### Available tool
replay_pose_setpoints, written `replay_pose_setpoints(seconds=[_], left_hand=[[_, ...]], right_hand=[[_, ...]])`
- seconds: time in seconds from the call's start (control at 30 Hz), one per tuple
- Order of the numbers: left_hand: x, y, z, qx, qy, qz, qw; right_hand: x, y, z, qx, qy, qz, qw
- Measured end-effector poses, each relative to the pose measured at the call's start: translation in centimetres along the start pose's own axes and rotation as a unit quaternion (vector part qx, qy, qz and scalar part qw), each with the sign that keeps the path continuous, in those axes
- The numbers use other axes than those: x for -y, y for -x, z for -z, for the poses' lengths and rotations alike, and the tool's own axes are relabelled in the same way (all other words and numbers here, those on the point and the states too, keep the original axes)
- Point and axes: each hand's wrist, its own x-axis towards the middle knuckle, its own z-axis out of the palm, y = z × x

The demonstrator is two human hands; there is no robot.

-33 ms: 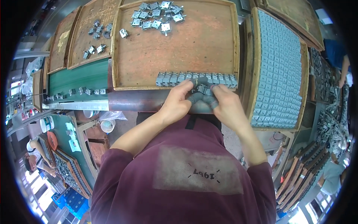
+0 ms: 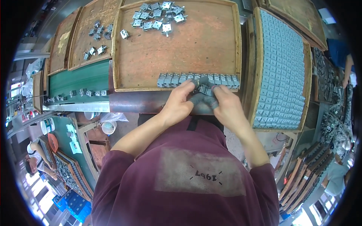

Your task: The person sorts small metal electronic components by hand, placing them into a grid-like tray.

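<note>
Hands met at the near edge of a wooden tray (image 2: 211,45): the left hand (image 2: 178,103) and right hand (image 2: 226,105) together pinched a small grey metal part (image 2: 204,89) beside a row of similar parts (image 2: 177,80). Loose parts (image 2: 156,17) lay at the tray's far end.

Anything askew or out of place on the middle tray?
Nothing damaged or spilled. One metal part lies alone on the wooden tray, apart from the loose pile at the far edge. The near row is lined up, and both the left hand and right hand work at it.
</note>
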Motion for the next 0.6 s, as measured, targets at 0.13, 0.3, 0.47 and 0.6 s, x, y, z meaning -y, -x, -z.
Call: replay_pose_setpoints(seconds=[0.13,0.3,0.47,0.6], left_hand=[[-1.4,0.3,-0.9,-0.061,-0.221,-0.053,0.972],[-1.8,-0.7,-1.1,-0.123,-0.293,-0.176,0.932],[-2.1,-0.1,-0.9,-0.062,-0.212,-0.218,0.951],[-3.0,-0.7,-1.9,-0.095,-0.246,-0.312,0.913]], right_hand=[[0.7,0.3,-0.8,-0.040,-0.005,-0.008,0.999],[1.4,0.0,0.3,-0.037,-0.055,0.009,0.998],[-0.2,0.2,0.4,0.085,-0.271,-0.064,0.957],[0.2,0.5,0.9,-0.009,-0.179,0.026,0.984]])
